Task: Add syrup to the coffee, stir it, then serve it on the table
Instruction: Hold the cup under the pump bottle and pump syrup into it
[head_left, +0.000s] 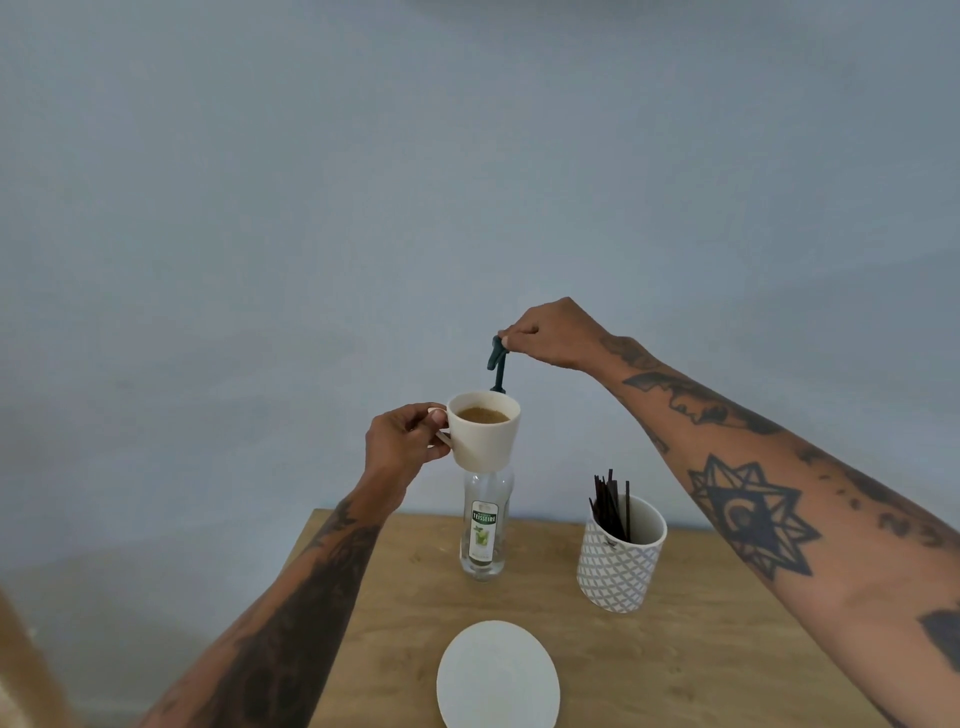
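One readable word here: "TEISSEIRE", in white capitals on a dark green band across the label (484, 530) of the clear syrup bottle (485, 519), standing a little below the centre of the frame. There is a line of smaller print just above that brand name, too tiny and blurred to make out. Under the name the label carries a small picture of a greenish drink in a glass, with no legible lettering around it. The patterned cup (621, 564) to the right of the bottle shows only a grey-and-white lattice pattern, no writing. Nothing else in the frame bears text, numbers or signs.
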